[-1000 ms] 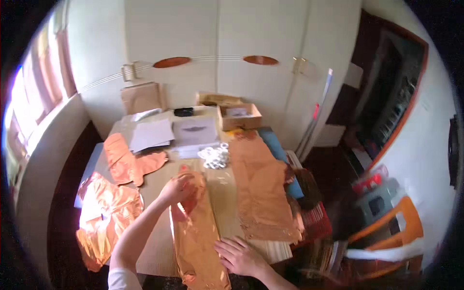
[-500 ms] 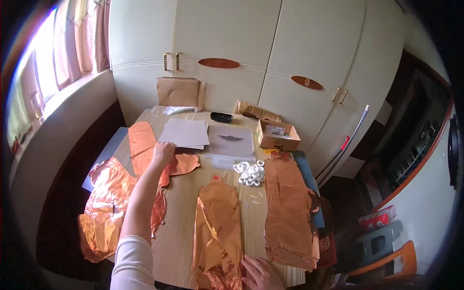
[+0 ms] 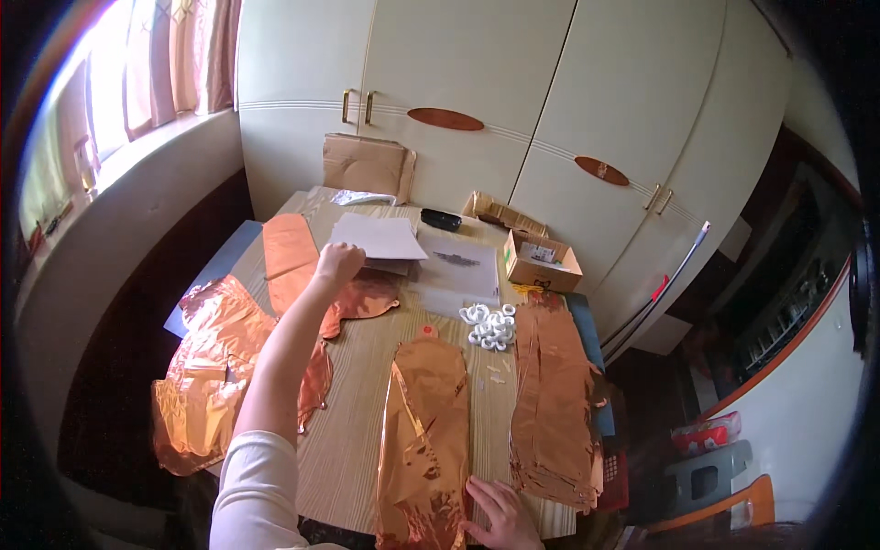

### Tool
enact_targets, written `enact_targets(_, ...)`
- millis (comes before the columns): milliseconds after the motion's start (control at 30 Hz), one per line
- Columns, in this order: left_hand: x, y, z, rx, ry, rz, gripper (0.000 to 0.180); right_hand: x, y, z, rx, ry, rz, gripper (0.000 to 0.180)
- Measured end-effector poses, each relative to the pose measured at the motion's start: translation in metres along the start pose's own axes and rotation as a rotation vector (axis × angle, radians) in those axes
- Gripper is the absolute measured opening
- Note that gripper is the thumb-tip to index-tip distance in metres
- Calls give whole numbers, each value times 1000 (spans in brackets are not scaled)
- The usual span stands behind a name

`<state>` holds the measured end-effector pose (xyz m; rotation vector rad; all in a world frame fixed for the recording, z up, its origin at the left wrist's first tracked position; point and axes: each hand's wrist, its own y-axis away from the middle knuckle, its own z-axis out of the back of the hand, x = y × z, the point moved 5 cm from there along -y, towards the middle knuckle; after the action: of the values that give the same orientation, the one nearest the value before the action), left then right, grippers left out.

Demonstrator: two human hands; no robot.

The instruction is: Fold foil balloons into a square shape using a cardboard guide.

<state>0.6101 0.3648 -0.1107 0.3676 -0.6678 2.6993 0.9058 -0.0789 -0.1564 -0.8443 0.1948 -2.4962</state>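
Observation:
My left hand (image 3: 341, 263) reaches to the back of the table, fingers closed on the near left corner of a white paper sheet (image 3: 380, 236). The sheet's near edge is raised, and darker sheets show beneath it. A flat copper-coloured foil balloon (image 3: 426, 412) lies in front of me, creased toward its near end. Beside its lower right edge my right hand (image 3: 502, 515) rests with fingers spread, fingertips touching the foil. Under and beside my left forearm lie more copper foil balloons (image 3: 286, 257), some crumpled (image 3: 220, 348).
To the right is a thick stack of flat copper foil (image 3: 555, 394). White rings (image 3: 489, 326) sit in a heap near a clear plastic sleeve (image 3: 458, 268). Farther back are an open cardboard box (image 3: 543, 260), a black case (image 3: 441, 219) and folded cardboard (image 3: 367, 170) against the cupboard (image 3: 458, 55).
My left hand has lifted the near edge of the white sheet a little. The whole view has shifted slightly, and my right hand stays by the balloon.

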Motion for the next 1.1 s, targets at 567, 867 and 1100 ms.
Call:
enact_targets(567, -132, 260, 163, -293, 562, -737, 38, -5, 11, 11, -202, -140, -51, 47)
enact_targets(867, -131, 296, 145, 97, 776, -637, 35, 31, 25, 10, 133, 1, 195, 112)
enact_targets(1100, -129, 297, 136, 220, 806, -569, 45, 37, 26, -16, 418, 526, 148, 84)
